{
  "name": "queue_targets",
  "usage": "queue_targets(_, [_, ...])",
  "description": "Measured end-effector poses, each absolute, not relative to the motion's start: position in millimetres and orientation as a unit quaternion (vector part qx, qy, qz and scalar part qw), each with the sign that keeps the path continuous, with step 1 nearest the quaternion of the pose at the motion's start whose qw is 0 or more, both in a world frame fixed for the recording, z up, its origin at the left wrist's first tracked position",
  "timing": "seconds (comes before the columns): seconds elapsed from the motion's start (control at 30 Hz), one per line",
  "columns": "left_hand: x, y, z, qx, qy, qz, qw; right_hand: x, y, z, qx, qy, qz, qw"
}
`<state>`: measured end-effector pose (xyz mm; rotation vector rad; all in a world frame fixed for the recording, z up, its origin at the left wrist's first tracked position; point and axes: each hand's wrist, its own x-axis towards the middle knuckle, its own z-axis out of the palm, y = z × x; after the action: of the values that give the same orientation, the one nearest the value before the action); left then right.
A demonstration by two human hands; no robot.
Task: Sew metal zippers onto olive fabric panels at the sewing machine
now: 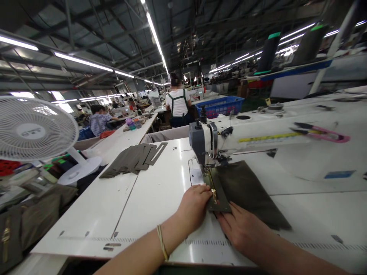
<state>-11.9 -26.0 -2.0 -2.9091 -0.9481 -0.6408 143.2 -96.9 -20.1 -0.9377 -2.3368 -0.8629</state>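
Observation:
A dark olive fabric piece with a gold zipper (213,190) lies under the needle area of a white and grey sewing machine (202,143). My left hand (195,204) is closed at its left edge, fingertips beside the zipper pull. At the near right corner, my right hand (243,229) grips the same piece, its thumb and fingers around the edge. A larger dark olive fabric panel (249,191) spreads flat to the right, partly beneath the machine arm. What the fingers cover underneath is hidden.
Several cut grey-olive pieces (130,160) lie fanned out on the white table (160,206). A white fan (37,130) stands at left, near more fabric. Pink-handled snips (329,133) rest on the machine arm. Behind are a blue basket (219,107) and a seated person (178,103).

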Motion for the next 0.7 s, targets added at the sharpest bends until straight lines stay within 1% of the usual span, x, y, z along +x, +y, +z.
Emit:
queue_targets(0.23, [-7, -33, -3, -0.939, -0.287, -0.180, 0.060, 145, -101, -22, -0.340, -0.836, -0.312, 0.298])
queue_targets(0.37, [-6, -32, -4, -0.936, -0.284, -0.201, 0.054, 145, -101, -25, -0.357, -0.823, -0.297, 0.328])
queue_targets(0.7, [-4, -14, -4, -0.940, -0.263, -0.209, 0.057, 153, -83, -24, -0.357, -0.833, -0.253, 0.339])
